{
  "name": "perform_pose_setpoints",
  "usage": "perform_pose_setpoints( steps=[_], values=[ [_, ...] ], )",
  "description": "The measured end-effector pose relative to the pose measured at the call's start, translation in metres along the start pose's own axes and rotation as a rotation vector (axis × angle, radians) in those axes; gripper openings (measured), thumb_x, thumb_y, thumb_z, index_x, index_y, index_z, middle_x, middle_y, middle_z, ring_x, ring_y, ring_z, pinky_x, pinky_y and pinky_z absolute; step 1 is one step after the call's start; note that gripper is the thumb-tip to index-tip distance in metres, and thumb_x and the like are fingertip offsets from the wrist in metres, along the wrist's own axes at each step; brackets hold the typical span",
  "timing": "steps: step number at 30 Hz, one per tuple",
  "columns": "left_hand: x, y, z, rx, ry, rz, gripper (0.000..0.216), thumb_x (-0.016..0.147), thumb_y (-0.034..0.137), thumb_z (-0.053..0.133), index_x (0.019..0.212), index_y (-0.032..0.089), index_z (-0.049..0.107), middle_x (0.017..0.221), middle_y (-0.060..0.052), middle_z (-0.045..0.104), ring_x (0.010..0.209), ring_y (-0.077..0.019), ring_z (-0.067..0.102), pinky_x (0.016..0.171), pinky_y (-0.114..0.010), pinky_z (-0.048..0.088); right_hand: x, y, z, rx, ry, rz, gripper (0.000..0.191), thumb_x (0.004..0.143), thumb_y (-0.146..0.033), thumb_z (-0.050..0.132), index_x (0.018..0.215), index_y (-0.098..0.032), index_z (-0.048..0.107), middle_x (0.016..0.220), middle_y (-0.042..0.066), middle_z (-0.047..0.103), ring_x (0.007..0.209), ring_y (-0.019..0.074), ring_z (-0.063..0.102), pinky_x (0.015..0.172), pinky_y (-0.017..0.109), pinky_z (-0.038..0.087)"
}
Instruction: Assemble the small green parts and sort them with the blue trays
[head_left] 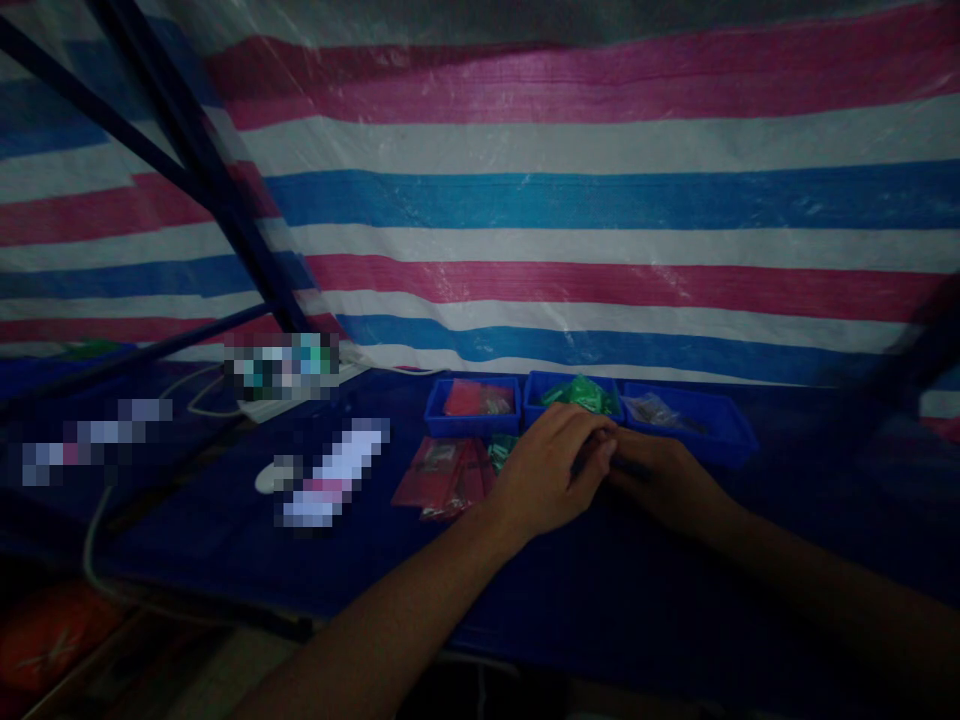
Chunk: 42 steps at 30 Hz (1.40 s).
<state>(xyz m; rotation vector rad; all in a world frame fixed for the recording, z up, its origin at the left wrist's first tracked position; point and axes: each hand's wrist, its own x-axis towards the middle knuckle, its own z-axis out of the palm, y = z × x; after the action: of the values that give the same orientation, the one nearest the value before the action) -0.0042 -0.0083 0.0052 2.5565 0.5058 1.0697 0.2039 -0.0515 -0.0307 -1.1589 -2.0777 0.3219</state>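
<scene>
Close together above the dark blue table [420, 575], my two hands meet in front of a row of blue trays. My left hand [551, 470] is closed, its thumb and fingers curled inward. Against its fingertips, my right hand [671, 480] is also closed with bent fingers. A small dark shape shows between them, too dim to name. Flat red packets [439, 475] lie on the table left of my left hand. Partly hidden behind that hand is a green packet [502, 452].
The left blue tray [471, 427] holds red packets, the middle blue tray [534, 392] green packets [581, 393]. In the right blue tray [727, 430] lies a clear bag [651, 408]. A white oval object [274, 477], cables and blurred items are leftward. A striped tarp [600, 200] hangs behind.
</scene>
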Motion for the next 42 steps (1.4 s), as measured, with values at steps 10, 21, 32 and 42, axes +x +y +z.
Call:
perform_pose_setpoints(
  steps=[10, 21, 32, 42],
  values=[
    [-0.001, -0.015, 0.009, -0.077, -0.001, -0.167, 0.027, 0.101, 0.025, 0.057, 0.127, 0.02, 0.064, 0.118, -0.008, 0.075, 0.107, -0.0212, 0.073, 0.1, -0.039, 0.058, -0.005, 0.013, -0.002, 0.328, 0.332, 0.335, 0.034, 0.086, -0.043, 0.08, 0.115, -0.025, 0.076, 0.112, 0.008, 0.081, 0.102, 0.0299, 0.078, 0.094, 0.049, 0.063],
    [0.003, -0.014, 0.007, -0.158, 0.033, -0.235, 0.01, 0.096, 0.023, 0.061, 0.102, 0.019, 0.069, 0.096, -0.004, 0.076, 0.087, -0.018, 0.072, 0.083, -0.033, 0.058, -0.002, 0.004, 0.001, 0.505, 0.314, 0.34, 0.045, 0.083, -0.043, 0.083, 0.123, -0.025, 0.07, 0.105, 0.008, 0.08, 0.098, 0.0273, 0.078, 0.089, 0.046, 0.065],
    [0.0, -0.018, 0.015, -0.335, -0.055, -0.229, 0.026, 0.086, 0.012, 0.068, 0.11, 0.019, 0.062, 0.103, -0.004, 0.076, 0.093, -0.0174, 0.074, 0.086, -0.032, 0.061, -0.003, -0.003, 0.004, 0.47, 0.23, 0.298, 0.038, 0.087, -0.029, 0.073, 0.124, -0.025, 0.064, 0.099, 0.005, 0.073, 0.094, 0.0229, 0.076, 0.093, 0.042, 0.063],
    [-0.001, -0.015, 0.016, -0.302, -0.081, -0.186, 0.03, 0.086, 0.01, 0.067, 0.113, 0.021, 0.06, 0.101, -0.003, 0.077, 0.091, -0.0176, 0.074, 0.083, -0.031, 0.057, -0.004, -0.007, 0.004, 0.5, 0.206, 0.273, 0.033, 0.09, -0.033, 0.071, 0.122, -0.028, 0.065, 0.109, 0.007, 0.077, 0.104, 0.0283, 0.077, 0.095, 0.047, 0.063]
  ],
)
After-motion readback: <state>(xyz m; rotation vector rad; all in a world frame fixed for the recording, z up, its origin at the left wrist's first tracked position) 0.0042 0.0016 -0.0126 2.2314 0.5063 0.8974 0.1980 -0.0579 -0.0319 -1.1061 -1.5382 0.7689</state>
